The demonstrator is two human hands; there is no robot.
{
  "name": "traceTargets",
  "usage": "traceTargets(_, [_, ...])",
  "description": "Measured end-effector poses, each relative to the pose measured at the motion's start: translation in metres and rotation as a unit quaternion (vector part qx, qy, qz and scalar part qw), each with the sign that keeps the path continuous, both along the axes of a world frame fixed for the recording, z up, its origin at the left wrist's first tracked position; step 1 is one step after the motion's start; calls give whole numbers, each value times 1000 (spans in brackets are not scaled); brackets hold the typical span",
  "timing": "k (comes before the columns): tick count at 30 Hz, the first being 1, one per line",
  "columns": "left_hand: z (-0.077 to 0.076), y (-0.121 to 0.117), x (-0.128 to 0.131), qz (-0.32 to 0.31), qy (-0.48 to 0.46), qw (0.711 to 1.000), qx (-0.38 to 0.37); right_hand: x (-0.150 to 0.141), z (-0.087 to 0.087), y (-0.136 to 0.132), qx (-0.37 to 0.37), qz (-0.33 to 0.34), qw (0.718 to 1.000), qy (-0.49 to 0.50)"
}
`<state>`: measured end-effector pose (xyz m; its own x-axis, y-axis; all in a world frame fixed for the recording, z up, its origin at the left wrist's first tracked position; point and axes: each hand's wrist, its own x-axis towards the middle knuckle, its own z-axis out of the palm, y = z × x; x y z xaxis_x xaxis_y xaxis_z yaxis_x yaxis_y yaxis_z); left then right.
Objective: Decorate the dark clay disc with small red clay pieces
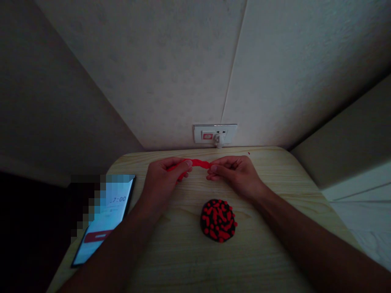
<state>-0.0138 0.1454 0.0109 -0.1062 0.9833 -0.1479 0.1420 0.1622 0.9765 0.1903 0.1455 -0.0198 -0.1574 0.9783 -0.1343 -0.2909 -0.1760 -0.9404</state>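
A soft red strip (200,163), which looks like modelling clay, stretches between my two hands above the far part of the table. My left hand (166,173) is closed around one end, thumb on top, and more red shows below its fingers. At the other end, my right hand (233,173) pinches the strip between thumb and fingers. Nearer to me, between my forearms, a round black piece (218,220) lies on the table, its top covered with small red bits and squiggles. Neither hand touches it.
The pale wooden table (189,260) meets a wall with a socket plate (198,134) and a white plug (218,140) in it. A lit phone or tablet (106,219) lies at the left edge, beside my left forearm. A tiny red crumb (249,153) sits at the back right.
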Motion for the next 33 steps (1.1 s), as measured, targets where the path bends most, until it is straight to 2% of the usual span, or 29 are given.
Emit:
traceTargets(16, [-11, -5, 6, 11, -3, 1000, 26, 0, -3, 1, 4, -5, 1000, -17])
traceTargets(21, [-13, -8, 7, 4, -4, 999, 36, -1, -1, 1, 8, 11, 1000, -5])
traceTargets(33, [-12, -14, 8, -16, 56, 995, 79, -1, 3, 0, 15, 26, 999, -16])
